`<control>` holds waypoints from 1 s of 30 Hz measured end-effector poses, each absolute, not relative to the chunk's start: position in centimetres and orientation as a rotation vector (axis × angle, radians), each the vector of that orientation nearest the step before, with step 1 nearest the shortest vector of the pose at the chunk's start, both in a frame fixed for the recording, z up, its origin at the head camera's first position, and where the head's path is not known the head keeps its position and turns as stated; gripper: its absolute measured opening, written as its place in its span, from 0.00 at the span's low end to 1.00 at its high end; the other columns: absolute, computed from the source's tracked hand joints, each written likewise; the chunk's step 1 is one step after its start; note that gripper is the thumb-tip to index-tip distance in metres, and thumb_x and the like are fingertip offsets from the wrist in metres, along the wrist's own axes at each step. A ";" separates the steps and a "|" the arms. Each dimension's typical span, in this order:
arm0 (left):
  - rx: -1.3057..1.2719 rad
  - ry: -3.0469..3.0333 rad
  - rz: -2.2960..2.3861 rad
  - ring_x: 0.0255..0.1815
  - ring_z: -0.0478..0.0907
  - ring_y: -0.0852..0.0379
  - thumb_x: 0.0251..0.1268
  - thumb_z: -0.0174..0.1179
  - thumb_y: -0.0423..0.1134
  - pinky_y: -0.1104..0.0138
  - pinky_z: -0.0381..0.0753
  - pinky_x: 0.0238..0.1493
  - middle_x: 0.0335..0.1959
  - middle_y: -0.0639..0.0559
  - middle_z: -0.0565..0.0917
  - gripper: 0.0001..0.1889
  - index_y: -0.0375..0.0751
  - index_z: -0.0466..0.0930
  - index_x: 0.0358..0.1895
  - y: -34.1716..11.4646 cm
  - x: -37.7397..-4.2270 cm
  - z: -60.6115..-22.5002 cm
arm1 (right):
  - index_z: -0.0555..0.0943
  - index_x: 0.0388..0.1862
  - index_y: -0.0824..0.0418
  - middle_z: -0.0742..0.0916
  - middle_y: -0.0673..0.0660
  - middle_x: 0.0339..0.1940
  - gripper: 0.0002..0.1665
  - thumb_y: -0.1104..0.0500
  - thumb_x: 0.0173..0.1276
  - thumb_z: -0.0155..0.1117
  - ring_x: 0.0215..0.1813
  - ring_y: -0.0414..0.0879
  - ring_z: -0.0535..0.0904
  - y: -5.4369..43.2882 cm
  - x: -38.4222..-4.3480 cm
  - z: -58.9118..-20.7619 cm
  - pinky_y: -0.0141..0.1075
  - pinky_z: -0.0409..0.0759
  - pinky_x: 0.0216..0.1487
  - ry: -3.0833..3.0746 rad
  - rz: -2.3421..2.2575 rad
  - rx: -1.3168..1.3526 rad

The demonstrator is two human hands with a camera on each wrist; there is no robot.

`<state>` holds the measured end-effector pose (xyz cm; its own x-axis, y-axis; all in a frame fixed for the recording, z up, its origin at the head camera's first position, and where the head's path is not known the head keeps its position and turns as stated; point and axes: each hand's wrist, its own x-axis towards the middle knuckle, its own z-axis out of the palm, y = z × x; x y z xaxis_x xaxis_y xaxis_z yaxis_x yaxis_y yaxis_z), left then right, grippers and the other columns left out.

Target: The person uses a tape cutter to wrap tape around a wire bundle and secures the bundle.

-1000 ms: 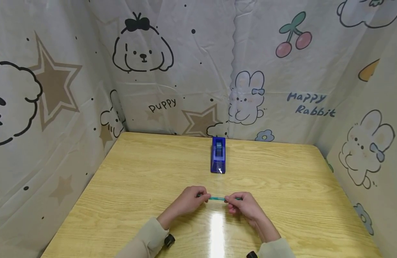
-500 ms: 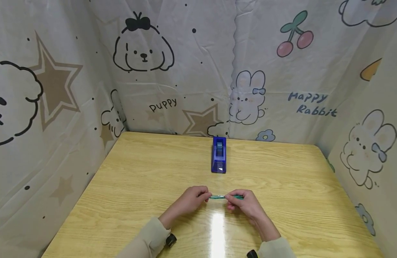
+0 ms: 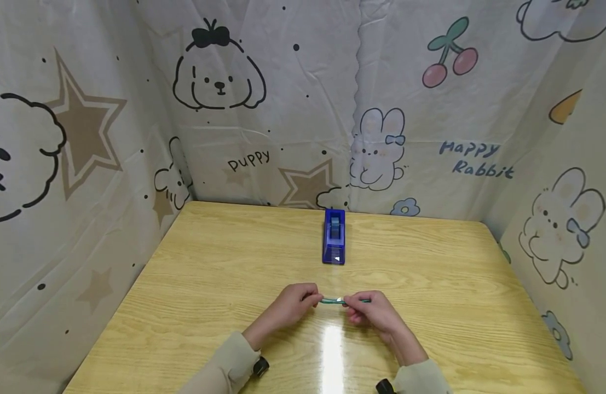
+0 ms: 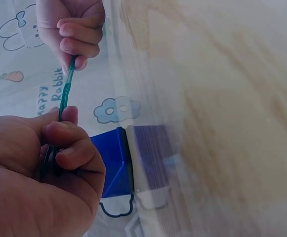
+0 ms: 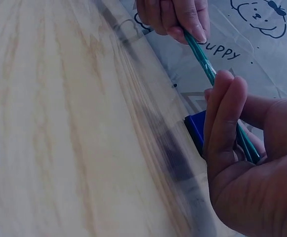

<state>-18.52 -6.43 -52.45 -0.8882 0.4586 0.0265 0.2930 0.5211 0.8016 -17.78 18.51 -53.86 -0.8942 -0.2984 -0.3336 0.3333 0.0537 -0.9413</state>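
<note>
A thin green bundle of strands stretches between the two hands over the table. Its strands lie side by side, and a shiny clear strip, like tape, wraps part of it near the right fingertips. My left hand pinches one end between thumb and curled fingers, with the strands running on into the palm. My right hand pinches the bundle between thumb and forefinger, and its far end sticks out behind the fingers. Beyond both hands, a blue tape dispenser with a roll in it stands on the table.
The wood-grain table has a glossy surface with a bright reflection in front of the hands. A printed cloth with cartoon animals hangs at the back and both sides. Dark wrist devices sit at the light sleeves.
Both hands stay nearly in place. The bundle has turned a little between the fingers, and the shiny strip now gleams beside the right fingertips.
</note>
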 end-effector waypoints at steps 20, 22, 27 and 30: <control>0.622 2.546 1.247 0.22 0.63 0.63 0.82 0.53 0.44 0.71 0.65 0.28 0.20 0.59 0.68 0.17 0.47 0.76 0.28 -6.9 -19.5 -51.9 | 0.85 0.47 0.75 0.88 0.51 0.26 0.23 0.52 0.79 0.63 0.29 0.41 0.88 18.2 -18.2 -53.9 0.34 0.88 0.38 1.976 -1.973 0.120; 0.643 2.568 1.241 0.22 0.63 0.64 0.82 0.54 0.43 0.71 0.65 0.29 0.20 0.60 0.68 0.17 0.47 0.75 0.28 -6.9 -19.5 -52.0 | 0.86 0.45 0.73 0.87 0.51 0.25 0.22 0.51 0.79 0.62 0.27 0.40 0.87 18.4 -18.1 -53.9 0.32 0.87 0.35 1.931 -1.985 0.150; 0.658 2.579 1.255 0.21 0.62 0.65 0.81 0.55 0.42 0.72 0.64 0.28 0.20 0.60 0.68 0.16 0.47 0.75 0.27 -6.7 -19.3 -52.3 | 0.85 0.41 0.72 0.85 0.49 0.23 0.21 0.52 0.78 0.64 0.24 0.37 0.82 18.4 -17.9 -53.9 0.29 0.85 0.31 1.873 -1.921 0.101; 0.643 2.549 1.290 0.21 0.61 0.65 0.81 0.56 0.42 0.72 0.63 0.27 0.20 0.60 0.68 0.16 0.47 0.75 0.27 -6.6 -19.2 -52.2 | 0.85 0.41 0.75 0.84 0.49 0.22 0.22 0.52 0.77 0.64 0.22 0.36 0.80 18.3 -17.9 -53.9 0.28 0.83 0.29 1.869 -1.898 0.069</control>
<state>-19.21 -6.58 -52.22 -0.8822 0.4709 0.0070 0.2846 0.5212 0.8046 -17.92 18.31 -53.92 -0.8870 -0.2925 -0.3572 0.3616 0.0408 -0.9314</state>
